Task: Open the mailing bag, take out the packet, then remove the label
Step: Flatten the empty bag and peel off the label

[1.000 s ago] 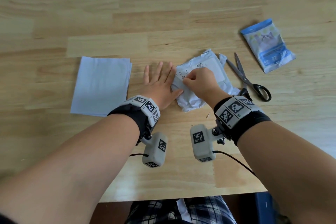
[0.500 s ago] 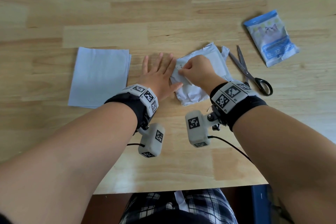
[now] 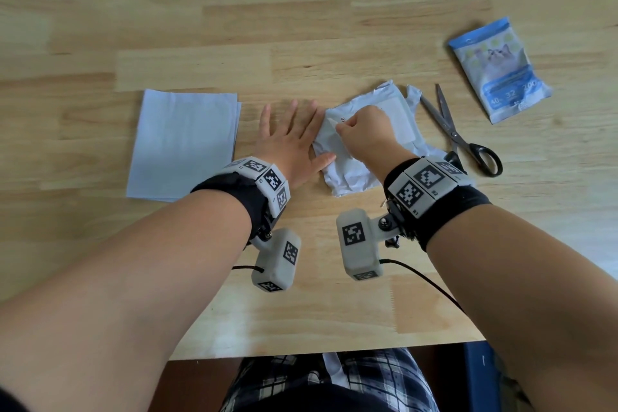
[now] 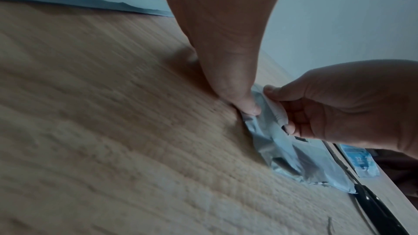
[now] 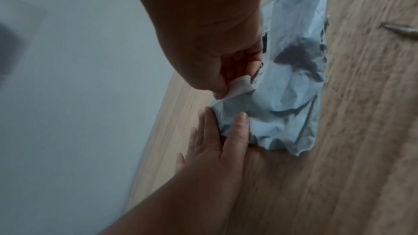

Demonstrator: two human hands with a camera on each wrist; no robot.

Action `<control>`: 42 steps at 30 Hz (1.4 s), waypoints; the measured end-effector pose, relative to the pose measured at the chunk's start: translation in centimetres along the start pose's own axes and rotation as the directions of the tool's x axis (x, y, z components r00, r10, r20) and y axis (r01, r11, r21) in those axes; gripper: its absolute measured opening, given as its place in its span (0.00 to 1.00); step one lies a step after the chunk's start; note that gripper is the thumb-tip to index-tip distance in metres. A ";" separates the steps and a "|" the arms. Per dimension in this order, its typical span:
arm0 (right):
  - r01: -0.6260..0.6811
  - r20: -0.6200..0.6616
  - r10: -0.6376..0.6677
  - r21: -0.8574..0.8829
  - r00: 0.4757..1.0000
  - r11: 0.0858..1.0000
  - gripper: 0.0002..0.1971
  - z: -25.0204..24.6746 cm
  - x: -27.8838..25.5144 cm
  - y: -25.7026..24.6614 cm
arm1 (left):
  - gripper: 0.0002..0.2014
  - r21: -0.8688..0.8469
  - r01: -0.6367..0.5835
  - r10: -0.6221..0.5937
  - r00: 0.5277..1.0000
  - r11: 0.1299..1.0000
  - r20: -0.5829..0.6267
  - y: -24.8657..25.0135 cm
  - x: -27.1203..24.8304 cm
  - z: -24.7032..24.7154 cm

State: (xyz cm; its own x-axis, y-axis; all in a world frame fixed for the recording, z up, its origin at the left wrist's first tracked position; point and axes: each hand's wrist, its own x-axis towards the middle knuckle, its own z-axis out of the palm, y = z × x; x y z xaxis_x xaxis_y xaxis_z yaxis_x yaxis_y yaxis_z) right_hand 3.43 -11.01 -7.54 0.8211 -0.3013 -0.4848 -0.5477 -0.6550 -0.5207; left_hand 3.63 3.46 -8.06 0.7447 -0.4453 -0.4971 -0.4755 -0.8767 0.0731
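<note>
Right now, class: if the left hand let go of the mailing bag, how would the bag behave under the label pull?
The bag is thin and crumpled, so probably floppy and light. It would likely lift or slide toward the right hand peeling the label, since the left hand alone pins it.

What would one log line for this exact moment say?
stage: label removal | left hand: flat, pressing mailing bag | right hand: pinching lifted label corner | packet: out, on table

A light wooden table (image 3: 301,27) carries everything. On it lie a sheet of paper (image 3: 182,147), a crumpled mailing bag (image 3: 351,174), scissors (image 3: 458,134) and a blue packet (image 3: 500,68).
</note>
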 end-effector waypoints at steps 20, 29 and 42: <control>-0.114 0.009 0.120 0.382 0.993 0.917 0.13 -2.5 -1.3 1.0 | 0.38 0.026 0.010 -0.010 1.000 1.000 0.011 0.1 -0.1 -0.3; -0.030 0.021 0.025 0.294 0.999 0.955 0.11 -2.4 -1.9 0.3 | 0.37 0.029 -0.084 0.086 0.995 0.996 -0.054 1.7 -0.3 -2.8; -0.030 0.200 -0.006 0.174 0.980 0.984 0.14 -2.8 -1.9 -0.3 | 0.47 -0.034 -0.058 0.059 0.998 0.998 0.009 2.2 0.5 -0.4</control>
State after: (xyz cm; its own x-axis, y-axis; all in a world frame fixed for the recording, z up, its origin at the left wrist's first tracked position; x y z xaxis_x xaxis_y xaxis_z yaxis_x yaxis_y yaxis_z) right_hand 2.48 -12.12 -4.48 0.7755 -0.1523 -0.6127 -0.5914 -0.5151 -0.6205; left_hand 3.17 1.26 -7.79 0.7110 -0.4943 -0.5001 -0.5019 -0.8549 0.1313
